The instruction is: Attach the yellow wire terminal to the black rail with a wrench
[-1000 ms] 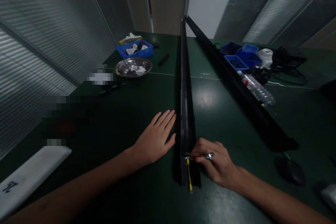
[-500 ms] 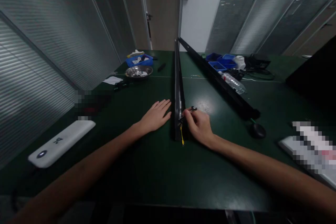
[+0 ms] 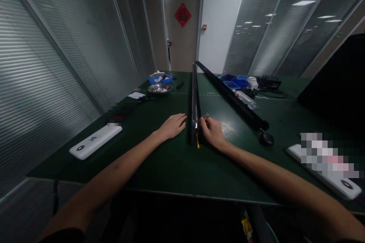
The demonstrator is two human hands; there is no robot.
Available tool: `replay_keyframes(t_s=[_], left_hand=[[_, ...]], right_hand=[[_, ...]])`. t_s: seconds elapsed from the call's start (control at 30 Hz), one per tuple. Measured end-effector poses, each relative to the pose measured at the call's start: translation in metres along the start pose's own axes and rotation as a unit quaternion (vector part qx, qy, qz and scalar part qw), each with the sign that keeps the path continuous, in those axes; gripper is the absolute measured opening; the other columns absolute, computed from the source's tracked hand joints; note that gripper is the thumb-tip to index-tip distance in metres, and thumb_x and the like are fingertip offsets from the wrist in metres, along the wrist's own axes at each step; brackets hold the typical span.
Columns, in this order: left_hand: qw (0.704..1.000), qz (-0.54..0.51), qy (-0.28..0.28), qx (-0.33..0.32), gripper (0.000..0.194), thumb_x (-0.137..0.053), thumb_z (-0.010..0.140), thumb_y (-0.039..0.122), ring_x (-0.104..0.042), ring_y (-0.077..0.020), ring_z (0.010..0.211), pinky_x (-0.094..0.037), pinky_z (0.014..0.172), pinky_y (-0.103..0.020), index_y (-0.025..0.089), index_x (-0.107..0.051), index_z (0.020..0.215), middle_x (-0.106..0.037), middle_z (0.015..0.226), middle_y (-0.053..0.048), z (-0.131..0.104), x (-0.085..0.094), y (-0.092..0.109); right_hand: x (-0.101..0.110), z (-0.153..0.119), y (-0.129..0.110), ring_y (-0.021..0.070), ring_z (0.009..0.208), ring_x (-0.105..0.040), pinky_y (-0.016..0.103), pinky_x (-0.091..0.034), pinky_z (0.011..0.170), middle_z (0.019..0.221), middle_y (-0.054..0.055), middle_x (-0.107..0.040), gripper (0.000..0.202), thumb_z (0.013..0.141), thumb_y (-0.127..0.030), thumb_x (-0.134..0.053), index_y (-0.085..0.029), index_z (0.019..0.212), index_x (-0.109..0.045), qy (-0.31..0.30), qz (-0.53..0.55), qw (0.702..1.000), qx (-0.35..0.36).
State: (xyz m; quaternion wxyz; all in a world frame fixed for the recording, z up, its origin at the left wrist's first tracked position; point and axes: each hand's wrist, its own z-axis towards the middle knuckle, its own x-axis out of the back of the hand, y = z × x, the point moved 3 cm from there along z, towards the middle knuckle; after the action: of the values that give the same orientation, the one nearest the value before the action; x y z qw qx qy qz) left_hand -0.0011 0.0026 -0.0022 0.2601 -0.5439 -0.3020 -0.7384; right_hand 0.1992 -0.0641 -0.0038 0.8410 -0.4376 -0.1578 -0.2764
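Observation:
A long black channel strip (image 3: 195, 98) runs away from me along the table, its near end between my hands. From that end sticks a short yellow lead (image 3: 197, 141). My left hand (image 3: 172, 126) lies flat on the table just left of the strip, fingers stretched out and holding nothing. On the other side, my right hand (image 3: 212, 130) is closed, with its thumb and fingertips against the strip's right edge. A small metallic piece (image 3: 207, 115) pokes out above those fingers; its kind is too small to tell.
A second black strip (image 3: 236, 100) lies slanted at the right, near a plastic bottle (image 3: 245, 100), blue trays (image 3: 238, 82) and a black mouse-like object (image 3: 267, 139). At the left are a metal bowl (image 3: 160, 89), a blue basket (image 3: 161, 79) and a white device (image 3: 95, 142). Another white device (image 3: 322, 171) is at right.
My view has tilted up, showing more of the door and the table's front edge. Both hands keep their places beside the strip, with the right still closed on the small metallic piece.

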Motion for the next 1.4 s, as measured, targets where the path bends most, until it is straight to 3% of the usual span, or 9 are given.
replay_keyframes(t_s=[0.57,1.03,1.4], left_hand=[[1.0,0.003,0.018,-0.01,0.043,-0.063,0.102,0.036,-0.051,-0.0336,0.135,-0.042,0.112,-0.06,0.018,-0.055,0.141,-0.05,0.15,-0.014,-0.008,0.001,-0.002],[0.999,0.022,0.035,-0.026,0.038,-0.064,0.102,0.032,-0.056,-0.0316,0.129,-0.048,0.107,-0.056,0.018,-0.057,0.137,-0.053,0.145,-0.013,-0.006,-0.003,-0.004],[0.998,0.023,0.035,-0.036,0.04,-0.064,0.102,0.033,-0.055,-0.0323,0.13,-0.047,0.108,-0.057,0.018,-0.056,0.138,-0.052,0.146,-0.013,-0.003,-0.009,-0.013]], right_hand=[[-0.002,-0.001,-0.005,0.0144,0.078,-0.068,0.031,-0.06,0.072,0.097,0.003,-0.069,0.022,0.103,-0.036,-0.062,-0.014,0.107,-0.066,-0.036,-0.018,0.999,0.034],[-0.008,0.003,0.011,0.0162,0.086,-0.069,0.034,-0.06,0.077,0.106,0.005,-0.07,0.022,0.103,-0.035,-0.062,-0.016,0.113,-0.066,-0.05,-0.017,0.996,0.069],[-0.004,0.004,0.007,0.0169,0.088,-0.069,0.035,-0.06,0.08,0.108,0.005,-0.07,0.022,0.103,-0.035,-0.062,-0.016,0.113,-0.066,-0.061,-0.009,0.994,0.096]])
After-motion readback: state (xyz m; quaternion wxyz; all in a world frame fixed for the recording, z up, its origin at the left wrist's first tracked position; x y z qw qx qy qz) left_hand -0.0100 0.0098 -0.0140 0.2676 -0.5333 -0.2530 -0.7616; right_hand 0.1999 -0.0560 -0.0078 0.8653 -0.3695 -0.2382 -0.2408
